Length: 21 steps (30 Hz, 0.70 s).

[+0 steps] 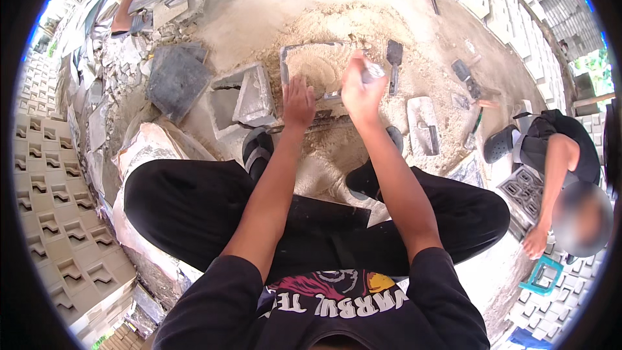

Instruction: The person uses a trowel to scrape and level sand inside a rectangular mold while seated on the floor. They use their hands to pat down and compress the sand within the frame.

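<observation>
A square metal mould frame [285,65] packed with sandy mix lies on the ground in front of me. My left hand [298,102] rests flat with spread fingers on its near edge. My right hand [360,89] is closed around the handle of a metal tool [372,74], held over the mould's right side. The tool's working end is hidden behind the hand. I am squatting in black trousers, and my sandalled feet [257,149] are just short of the mould.
An empty grey metal mould [241,98] and a dark slab [176,80] lie to the left. Trowels [394,58] and a float [424,126] lie to the right. A second person [560,175] crouches at right. Patterned concrete blocks [58,220] are stacked at left.
</observation>
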### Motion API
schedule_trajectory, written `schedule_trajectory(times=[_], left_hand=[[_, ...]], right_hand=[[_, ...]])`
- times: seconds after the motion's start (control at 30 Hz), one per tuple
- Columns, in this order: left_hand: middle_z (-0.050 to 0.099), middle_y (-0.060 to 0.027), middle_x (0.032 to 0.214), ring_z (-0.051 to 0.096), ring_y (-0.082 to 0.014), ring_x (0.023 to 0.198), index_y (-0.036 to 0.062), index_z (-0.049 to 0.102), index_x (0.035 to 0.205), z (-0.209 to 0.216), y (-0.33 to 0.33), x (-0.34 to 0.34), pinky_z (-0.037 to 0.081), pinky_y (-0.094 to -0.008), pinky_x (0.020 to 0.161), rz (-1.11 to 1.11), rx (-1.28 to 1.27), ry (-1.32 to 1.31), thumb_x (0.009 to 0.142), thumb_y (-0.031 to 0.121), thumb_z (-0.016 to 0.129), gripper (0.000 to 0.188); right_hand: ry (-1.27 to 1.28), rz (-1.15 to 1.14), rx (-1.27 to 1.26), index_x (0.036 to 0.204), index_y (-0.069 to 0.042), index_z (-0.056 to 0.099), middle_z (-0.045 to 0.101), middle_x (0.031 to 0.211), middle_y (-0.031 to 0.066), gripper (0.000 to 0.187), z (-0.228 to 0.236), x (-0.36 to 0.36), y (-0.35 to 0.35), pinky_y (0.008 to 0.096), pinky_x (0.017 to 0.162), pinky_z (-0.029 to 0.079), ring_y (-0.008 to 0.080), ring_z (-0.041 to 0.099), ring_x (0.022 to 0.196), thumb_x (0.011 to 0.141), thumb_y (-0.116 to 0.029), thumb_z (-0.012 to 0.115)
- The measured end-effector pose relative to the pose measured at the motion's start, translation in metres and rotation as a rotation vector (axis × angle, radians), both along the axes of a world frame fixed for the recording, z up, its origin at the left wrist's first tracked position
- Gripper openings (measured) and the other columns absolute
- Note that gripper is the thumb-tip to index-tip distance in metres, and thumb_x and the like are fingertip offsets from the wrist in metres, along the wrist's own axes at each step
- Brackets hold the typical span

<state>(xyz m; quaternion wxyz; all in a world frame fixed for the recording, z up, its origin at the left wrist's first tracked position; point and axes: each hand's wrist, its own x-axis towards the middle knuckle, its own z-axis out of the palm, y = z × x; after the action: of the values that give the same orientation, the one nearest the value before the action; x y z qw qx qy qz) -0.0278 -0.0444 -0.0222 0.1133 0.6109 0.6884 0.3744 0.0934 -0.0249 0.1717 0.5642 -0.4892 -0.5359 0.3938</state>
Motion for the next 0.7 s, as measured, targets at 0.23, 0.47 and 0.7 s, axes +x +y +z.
schedule_trajectory(times=[0.23, 0.47, 0.7], left_hand=[[0.029, -0.0234, 0.151, 0.021, -0.0341, 0.144, -0.0068, 0.031, 0.143, 0.015, -0.006, 0.048, 0.008, -0.0522, 0.118, -0.058, 0.036, 0.166, 0.099, 0.035, 0.033, 0.061], [0.021, -0.0214, 0.155, 0.013, -0.0319, 0.147, -0.0044, 0.024, 0.147, 0.021, 0.014, 0.077, 0.001, -0.0538, 0.118, -0.246, -0.035, 0.337, 0.099, 0.044, 0.033, 0.069], [0.022, -0.0214, 0.155, 0.016, -0.0338, 0.146, -0.0020, 0.022, 0.149, 0.024, 0.077, 0.055, 0.005, -0.0533, 0.118, -0.216, -0.050, 0.313, 0.100, 0.046, 0.028, 0.068]], right_hand=[[0.491, -0.140, 0.207, 0.056, -0.012, 0.040, 0.039, 0.048, -0.0027, 0.044, 0.053, 0.042, 0.001, 0.0279, 0.041, 0.028, 0.0073, 0.035, 0.040, 0.098, -0.020, 0.051], [0.533, -0.298, 0.299, 0.060, -0.011, 0.028, 0.026, 0.048, -0.0011, 0.045, 0.077, 0.069, 0.010, 0.0308, 0.042, 0.023, 0.0110, 0.022, 0.041, 0.099, -0.018, 0.048], [0.574, -0.353, 0.172, 0.059, -0.012, 0.030, 0.028, 0.049, -0.0037, 0.045, 0.070, 0.093, 0.015, 0.0290, 0.043, 0.019, 0.0080, 0.025, 0.042, 0.099, -0.018, 0.050]])
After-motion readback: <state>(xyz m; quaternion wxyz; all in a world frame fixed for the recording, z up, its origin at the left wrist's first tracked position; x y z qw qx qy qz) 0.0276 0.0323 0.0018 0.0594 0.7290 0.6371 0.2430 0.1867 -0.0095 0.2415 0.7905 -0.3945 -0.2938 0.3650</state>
